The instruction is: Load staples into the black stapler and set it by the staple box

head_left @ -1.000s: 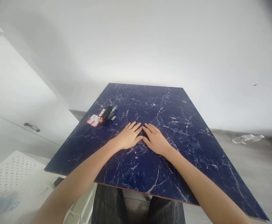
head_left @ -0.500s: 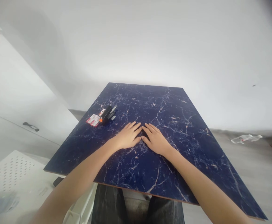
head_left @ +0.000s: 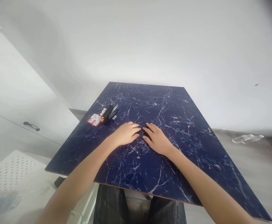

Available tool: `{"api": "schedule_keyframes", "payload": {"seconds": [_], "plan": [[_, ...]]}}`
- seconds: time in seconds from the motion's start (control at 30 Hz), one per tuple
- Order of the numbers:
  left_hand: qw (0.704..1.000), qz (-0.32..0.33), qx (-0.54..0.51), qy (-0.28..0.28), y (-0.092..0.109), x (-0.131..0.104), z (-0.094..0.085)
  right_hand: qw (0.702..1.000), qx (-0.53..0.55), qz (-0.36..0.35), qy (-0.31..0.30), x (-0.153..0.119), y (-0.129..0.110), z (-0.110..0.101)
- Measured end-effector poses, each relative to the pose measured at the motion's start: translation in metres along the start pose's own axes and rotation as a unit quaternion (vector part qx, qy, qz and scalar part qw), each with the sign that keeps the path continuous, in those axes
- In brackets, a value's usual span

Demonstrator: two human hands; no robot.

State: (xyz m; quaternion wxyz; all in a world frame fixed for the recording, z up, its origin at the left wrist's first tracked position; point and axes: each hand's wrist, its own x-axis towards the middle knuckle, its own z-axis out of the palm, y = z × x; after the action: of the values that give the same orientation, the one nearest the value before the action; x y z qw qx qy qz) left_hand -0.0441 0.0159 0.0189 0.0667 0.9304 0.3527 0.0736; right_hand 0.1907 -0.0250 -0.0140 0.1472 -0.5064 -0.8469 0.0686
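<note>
My left hand (head_left: 126, 133) rests palm down on the dark blue marble-patterned tabletop (head_left: 145, 174), fingers stretched out and nothing held. Close beside it on the right, my right hand (head_left: 156, 138) also lies flat with its fingers apart, a small gap between the two hands. Beyond my left hand, toward the table's left edge, sits a small group of things: a black case (head_left: 107, 115), red-and-white cards (head_left: 94, 120) and some thin pen-like tools (head_left: 113, 112) beside the case. An orange piece (head_left: 101, 119) shows at the case's near end.
A white cabinet with a dark handle (head_left: 31, 126) stands at the left. Below it is a white perforated surface (head_left: 12, 171) with a black object (head_left: 59, 181) near the table edge. A clear plastic bottle (head_left: 243, 138) lies on the floor at right. A white wall (head_left: 149, 40) rises behind.
My left hand has turned slightly and shifted a little left, its fingers now pointing more to the right. The gap between the hands has widened slightly. The right hand stays flat on the table.
</note>
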Motion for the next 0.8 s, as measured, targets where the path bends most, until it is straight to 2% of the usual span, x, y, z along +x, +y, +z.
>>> {"api": "schedule_keyframes", "payload": {"seconds": [0.07, 0.17, 0.27, 0.33, 0.4, 0.53, 0.6, 0.7, 0.8], "plan": [[0.999, -0.027, 0.007, 0.036, -0.006, -0.001, -0.015, 1.000, 0.000, -0.001, 0.001, -0.001, 0.001, 0.001], [0.985, -0.111, 0.038, 0.129, -0.025, -0.010, -0.043, 1.000, -0.001, -0.006, 0.003, -0.002, 0.002, 0.002], [0.941, -0.251, 0.063, 0.218, -0.053, -0.029, -0.067, 1.000, -0.003, -0.010, 0.023, 0.004, 0.002, 0.003], [0.916, -0.343, 0.049, 0.205, -0.072, -0.045, -0.078, 0.999, -0.005, 0.001, 0.048, 0.017, 0.000, 0.004], [0.906, -0.389, 0.004, 0.166, -0.086, -0.059, -0.084, 0.998, -0.004, 0.014, 0.063, 0.037, -0.005, 0.007], [0.923, -0.369, -0.073, 0.083, -0.101, -0.074, -0.085, 0.999, 0.021, 0.002, 0.045, 0.094, -0.031, 0.018], [0.923, -0.367, -0.071, 0.087, -0.105, -0.074, -0.083, 0.998, 0.050, 0.006, 0.038, 0.124, -0.051, 0.026], [0.914, -0.380, -0.049, 0.133, -0.116, -0.075, -0.079, 0.994, 0.099, 0.007, 0.044, 0.162, -0.078, 0.042], [0.910, -0.392, -0.017, 0.136, -0.128, -0.078, -0.074, 0.992, 0.114, 0.001, 0.050, 0.189, -0.092, 0.056]]}}
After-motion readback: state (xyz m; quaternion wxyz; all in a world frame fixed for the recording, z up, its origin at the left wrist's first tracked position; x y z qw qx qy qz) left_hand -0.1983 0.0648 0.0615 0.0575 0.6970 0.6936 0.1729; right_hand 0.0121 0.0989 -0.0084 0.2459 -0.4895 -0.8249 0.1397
